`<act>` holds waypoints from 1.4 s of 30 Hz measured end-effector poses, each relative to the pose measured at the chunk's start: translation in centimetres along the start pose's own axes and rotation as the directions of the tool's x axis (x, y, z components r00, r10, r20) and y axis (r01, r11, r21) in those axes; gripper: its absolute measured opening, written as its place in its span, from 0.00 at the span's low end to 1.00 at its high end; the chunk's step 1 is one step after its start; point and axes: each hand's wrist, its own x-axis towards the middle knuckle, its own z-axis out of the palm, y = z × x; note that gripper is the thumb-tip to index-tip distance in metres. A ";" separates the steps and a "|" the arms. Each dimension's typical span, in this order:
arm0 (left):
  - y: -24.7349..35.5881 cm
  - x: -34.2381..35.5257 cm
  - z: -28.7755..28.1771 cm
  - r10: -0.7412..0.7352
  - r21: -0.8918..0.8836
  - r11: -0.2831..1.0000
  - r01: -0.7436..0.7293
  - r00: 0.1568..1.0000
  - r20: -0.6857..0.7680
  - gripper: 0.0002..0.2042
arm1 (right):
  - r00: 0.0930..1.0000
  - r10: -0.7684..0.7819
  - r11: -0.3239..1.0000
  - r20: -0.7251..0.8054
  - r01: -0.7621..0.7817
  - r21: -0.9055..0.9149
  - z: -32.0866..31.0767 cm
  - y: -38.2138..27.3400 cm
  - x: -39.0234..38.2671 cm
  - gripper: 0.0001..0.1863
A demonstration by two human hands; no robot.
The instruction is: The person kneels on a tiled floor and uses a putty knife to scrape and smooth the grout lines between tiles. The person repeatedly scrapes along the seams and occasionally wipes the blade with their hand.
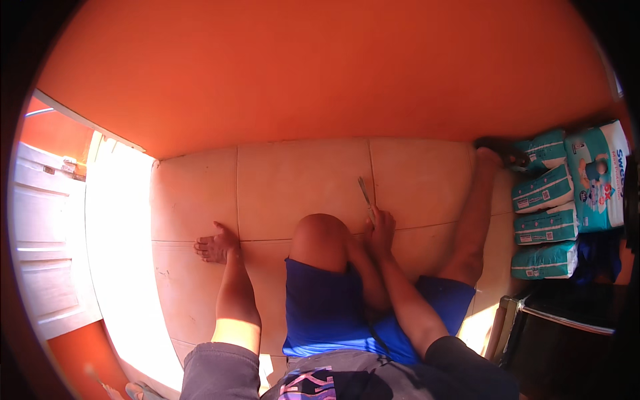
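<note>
**On pale floor tiles (303, 173), holding a slim tool (364, 189) in the right hand (381, 233)**

Nearest the camera, wearing a dark T-shirt (393, 377) with pale print on the chest, and blue shorts (320, 313). Sitting with the left knee (320, 240) bent up and the right leg (470, 220) stretched off to the right. At the lower left, partly cut off by the rim, showing a sandal (141, 390); at the lower right, showing a black box-like cabinet or appliance (567, 327).

Farther out, left of the bent knee, reaching down with the left arm and laying the left hand (217, 247) on the tiles: grip released, fingers spread toward the left, thumb pointing away from the body.

To the right of that knee, clenching the right grip around the slim tool. Pointing its narrow, blade-like end away from the body and slightly left, over the tiles; too small to tell knife from scissors, or whether touching the floor.

Beyond, near the right foot, stacked in a row: four teal-and-white plastic packs (545, 227), beside a larger pack (595, 180). Far left, standing beside a brightly lit doorway (123, 253): a white panelled door (47, 257). Farthest, rising behind the tiles: an orange wall (333, 73).
</note>
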 end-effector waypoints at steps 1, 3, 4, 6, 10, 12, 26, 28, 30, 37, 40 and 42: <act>0.0 0.0 0.1 0.002 -0.011 1.000 -0.002 1.000 -0.019 0.44 | 1.000 0.017 1.000 0.021 -0.017 -0.017 0.3 0.0 0.1 0.25; 0.1 -0.1 0.4 0.006 -0.030 1.000 -0.007 0.999 -0.054 0.44 | 1.000 -0.001 0.999 0.012 0.002 -0.046 0.5 0.7 0.0 0.25; 0.8 -0.2 0.0 0.002 -0.043 0.999 -0.004 0.999 -0.043 0.44 | 1.000 -0.014 0.998 0.005 0.015 -0.062 0.6 0.9 0.5 0.25; 1.3 -0.3 -0.5 -0.002 -0.057 0.998 0.001 1.000 -0.020 0.43 | 1.000 -0.022 1.000 -0.009 0.022 -0.012 0.5 0.9 0.8 0.26; 0.7 0.3 -0.1 -0.014 -0.063 0.998 0.011 0.999 -0.051 0.44 | 0.990 -0.067 0.996 -0.120 0.074 0.052 0.0 -0.7 0.8 0.26; 1.2 -0.3 -0.3 0.005 -0.074 0.997 -0.008 0.999 -0.041 0.44 | 0.995 -0.092 0.991 -0.045 0.087 -0.102 0.5 1.6 0.2 0.25; 0.7 -0.3 0.7 -0.009 -0.072 0.997 0.006 0.999 -0.045 0.44 | 0.998 -0.060 0.998 -0.020 0.060 0.025 0.8 2.2 0.0 0.24; 1.0 -0.3 0.8 -0.013 -0.081 0.997 0.008 0.998 -0.065 0.44 | 1.000 0.006 1.000 -0.015 -0.005 0.006 1.4 2.7 0.2 0.24; 0.9 -0.3 1.0 -0.018 -0.095 0.995 0.012 0.998 -0.068 0.44 | 0.999 -0.015 0.999 -0.030 0.016 0.030 1.4 3.0 -0.1 0.24; 0.9 -0.2 0.6 -0.006 -0.089 0.996 0.003 0.999 -0.031 0.44 | 0.999 0.030 0.998 0.041 -0.032 0.048 0.9 2.6 0.3 0.23; 1.0 0.0 1.2 -0.006 -0.068 0.998 -0.001 0.995 -0.098 0.44 | 0.997 0.079 0.987 -0.026 -0.074 0.145 1.3 2.2 0.3 0.23; 0.8 -0.2 1.3 0.005 -0.069 0.998 -0.011 0.996 -0.089 0.44 | 0.999 0.011 0.995 0.052 -0.016 0.096 0.5 2.3 0.9 0.23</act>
